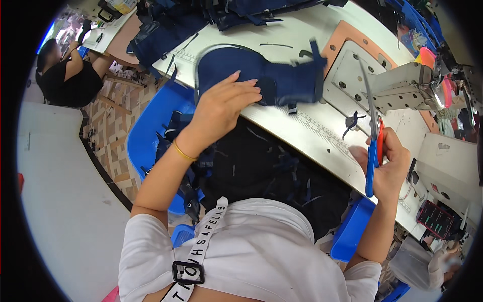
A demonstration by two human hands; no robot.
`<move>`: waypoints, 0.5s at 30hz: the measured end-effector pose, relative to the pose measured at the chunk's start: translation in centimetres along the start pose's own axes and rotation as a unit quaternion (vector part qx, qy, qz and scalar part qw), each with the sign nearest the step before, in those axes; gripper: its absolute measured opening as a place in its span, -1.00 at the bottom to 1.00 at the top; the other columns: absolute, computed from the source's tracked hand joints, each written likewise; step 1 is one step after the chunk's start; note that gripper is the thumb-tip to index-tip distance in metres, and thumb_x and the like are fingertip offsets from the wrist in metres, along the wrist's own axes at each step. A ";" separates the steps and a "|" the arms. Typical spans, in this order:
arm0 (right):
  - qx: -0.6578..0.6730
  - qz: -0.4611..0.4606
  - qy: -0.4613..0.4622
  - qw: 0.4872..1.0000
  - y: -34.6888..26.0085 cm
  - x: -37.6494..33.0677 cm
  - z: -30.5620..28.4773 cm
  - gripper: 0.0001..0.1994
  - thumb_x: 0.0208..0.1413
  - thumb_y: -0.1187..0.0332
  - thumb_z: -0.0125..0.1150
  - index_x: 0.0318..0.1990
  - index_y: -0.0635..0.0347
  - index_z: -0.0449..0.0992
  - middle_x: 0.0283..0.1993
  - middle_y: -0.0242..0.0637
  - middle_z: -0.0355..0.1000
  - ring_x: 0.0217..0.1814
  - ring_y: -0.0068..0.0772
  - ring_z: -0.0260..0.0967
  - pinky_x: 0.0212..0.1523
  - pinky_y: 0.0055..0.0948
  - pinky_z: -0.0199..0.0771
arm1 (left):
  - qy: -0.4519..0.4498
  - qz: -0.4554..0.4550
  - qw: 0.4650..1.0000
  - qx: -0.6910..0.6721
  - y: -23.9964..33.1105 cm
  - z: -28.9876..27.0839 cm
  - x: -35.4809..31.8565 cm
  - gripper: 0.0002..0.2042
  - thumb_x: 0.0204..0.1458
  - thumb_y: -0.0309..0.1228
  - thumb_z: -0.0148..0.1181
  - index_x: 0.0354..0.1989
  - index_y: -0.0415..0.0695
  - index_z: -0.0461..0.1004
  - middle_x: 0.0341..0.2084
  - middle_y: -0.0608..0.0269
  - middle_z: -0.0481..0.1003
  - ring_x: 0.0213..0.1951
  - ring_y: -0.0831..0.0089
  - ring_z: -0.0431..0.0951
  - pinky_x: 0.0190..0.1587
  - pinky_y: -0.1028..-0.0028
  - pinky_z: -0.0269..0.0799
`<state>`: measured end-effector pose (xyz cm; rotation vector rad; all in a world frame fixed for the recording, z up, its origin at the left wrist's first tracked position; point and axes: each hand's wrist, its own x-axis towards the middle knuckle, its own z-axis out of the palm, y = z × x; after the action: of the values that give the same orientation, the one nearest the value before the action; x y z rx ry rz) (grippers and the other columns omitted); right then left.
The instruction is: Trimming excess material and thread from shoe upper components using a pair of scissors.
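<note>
A navy sewn fabric piece (294, 80), rounded at its left end and with a strap-like strip at its right end, lies on the white sewing table (312, 128). Its edges are smeared by motion. My left hand (224, 105) rests on its near left part with the fingers stretched out flat, so it is open. To the right, my right hand (387, 166) is closed around scissors (374, 146) with blue and red handles; their long blades point away from me. A dark fabric scrap (354, 123) lies just left of the blades.
A sewing machine (387, 83) stands at the right of the table. More navy pieces (171, 38) are heaped at the far edge. A blue bin (146, 126) holds dark fabric at the left. Thread snippets cover my lap. A phone (435, 219) lies far right; another person (68, 75) sits far left.
</note>
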<state>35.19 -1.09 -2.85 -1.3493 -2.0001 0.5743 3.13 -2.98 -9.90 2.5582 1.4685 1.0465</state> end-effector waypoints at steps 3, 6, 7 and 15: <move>-0.063 -0.030 0.024 0.997 -1.6 1.1 -2.1 -0.52 -0.38 0.17 0.60 -0.46 0.23 0.38 -0.72 -0.51 0.02 -0.64 -0.68 -0.06 -0.61 -0.65 -0.01 | -0.013 0.017 0.993 -0.112 1.1 -3.6 3.9 -0.80 -0.12 -0.74 0.11 -0.32 -0.24 0.54 -0.33 0.15 0.56 -0.20 0.20 0.57 0.13 0.19 0.38; -0.094 -0.056 0.039 0.993 -2.0 2.5 -4.1 -0.34 -0.41 -0.19 0.51 -0.45 0.25 0.37 -0.64 -0.51 0.14 -0.60 -0.66 0.04 -0.56 -0.59 0.03 | -0.038 0.047 0.974 -0.218 3.1 -5.4 6.2 -0.85 -0.09 -0.71 0.14 -0.34 -0.26 0.53 -0.42 0.15 0.56 -0.32 0.25 0.56 0.02 0.27 0.47; -0.097 -0.059 0.043 0.993 -2.1 2.9 -4.2 -0.34 -0.41 -0.19 0.51 -0.45 0.25 0.37 -0.64 -0.51 0.14 -0.60 -0.66 0.04 -0.56 -0.59 0.03 | -0.034 0.051 0.974 -0.217 3.5 -5.4 6.5 -0.85 -0.09 -0.71 0.14 -0.34 -0.26 0.53 -0.42 0.15 0.56 -0.32 0.25 0.56 0.02 0.27 0.47; 0.225 0.035 -0.277 0.933 0.2 -0.7 0.2 -0.48 -0.16 -0.12 0.33 -0.32 0.19 0.43 -0.62 -0.35 0.26 -0.59 -0.47 0.19 -0.49 -0.54 0.25 | -0.020 -0.105 0.882 -0.459 5.9 -4.3 7.7 -0.89 -0.08 -0.60 0.28 -0.35 -0.33 0.56 -0.49 0.16 0.56 -0.42 0.49 0.55 -0.29 0.60 0.43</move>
<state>35.30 -1.68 -3.32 -1.0431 -2.0539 1.4823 7.82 -1.68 -0.45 1.6892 0.8646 1.2349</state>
